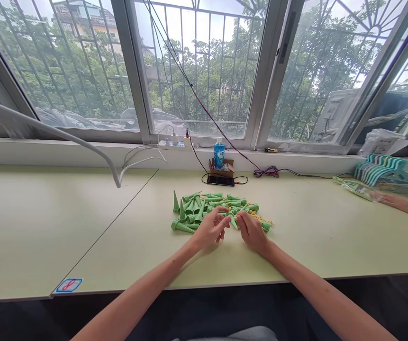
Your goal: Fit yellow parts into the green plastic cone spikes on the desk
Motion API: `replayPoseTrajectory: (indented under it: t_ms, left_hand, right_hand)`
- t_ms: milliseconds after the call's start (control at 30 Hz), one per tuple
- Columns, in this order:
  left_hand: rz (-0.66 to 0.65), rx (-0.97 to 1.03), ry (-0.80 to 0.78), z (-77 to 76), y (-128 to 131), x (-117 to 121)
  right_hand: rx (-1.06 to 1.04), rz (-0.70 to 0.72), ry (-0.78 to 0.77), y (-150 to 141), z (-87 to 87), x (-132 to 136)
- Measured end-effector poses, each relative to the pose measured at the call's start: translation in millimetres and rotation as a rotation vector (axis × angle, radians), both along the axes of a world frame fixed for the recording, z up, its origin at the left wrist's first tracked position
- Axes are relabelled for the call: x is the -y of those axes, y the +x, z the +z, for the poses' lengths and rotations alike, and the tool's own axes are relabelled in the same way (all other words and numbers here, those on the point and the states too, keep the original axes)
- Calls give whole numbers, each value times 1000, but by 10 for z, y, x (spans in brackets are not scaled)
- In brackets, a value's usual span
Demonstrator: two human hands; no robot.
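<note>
Just over the table's front half, my left hand (pixel 211 228) is closed, with its thumb and forefinger at a green plastic cone spike (pixel 233 222) whose tip points down. My right hand (pixel 252 231) is closed in a pinch right beside that spike; whatever lies between its fingers is hidden. Behind both hands spreads a pile of green cone spikes (pixel 198 207), most lying on their sides. A few stand upright at the left, one of them a lone spike (pixel 175 202). Small yellow parts (pixel 266 220) are scattered along the pile's right side.
On the table (pixel 125 237) behind the pile lie a phone (pixel 220 181) with cables and a small cardboard box (pixel 228 166) with a blue bottle (pixel 219 154). A white tube (pixel 83 139) overhangs the left. At right, another person's hands (pixel 390 199) are near teal hangers (pixel 383 173).
</note>
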State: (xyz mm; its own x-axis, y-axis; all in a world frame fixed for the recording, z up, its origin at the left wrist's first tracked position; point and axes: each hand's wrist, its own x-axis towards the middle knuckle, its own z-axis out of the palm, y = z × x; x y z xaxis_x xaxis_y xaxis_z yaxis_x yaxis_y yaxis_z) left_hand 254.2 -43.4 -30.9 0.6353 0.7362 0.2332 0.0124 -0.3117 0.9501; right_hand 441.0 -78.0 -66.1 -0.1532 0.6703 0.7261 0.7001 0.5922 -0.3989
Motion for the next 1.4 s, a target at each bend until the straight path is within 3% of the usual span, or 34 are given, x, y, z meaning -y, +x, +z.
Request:
replayPoseTrajectory:
  t_ms: [300,500,667,1400]
  left_hand:
    - [44,-65,88,-3,-11,25]
    - [163,-172,450,-82,-19,26]
    - [181,-178,595,-112,-32,8]
    - [197,-240,625,-89,-69,16]
  right_hand:
    - [-1,-29,3,11,-28,-15]
    - [-9,-7,-15,11,-34,-15]
    - [-5,-20,-25,9,-41,-20]
    - [-28,-21,10,4,-31,-11]
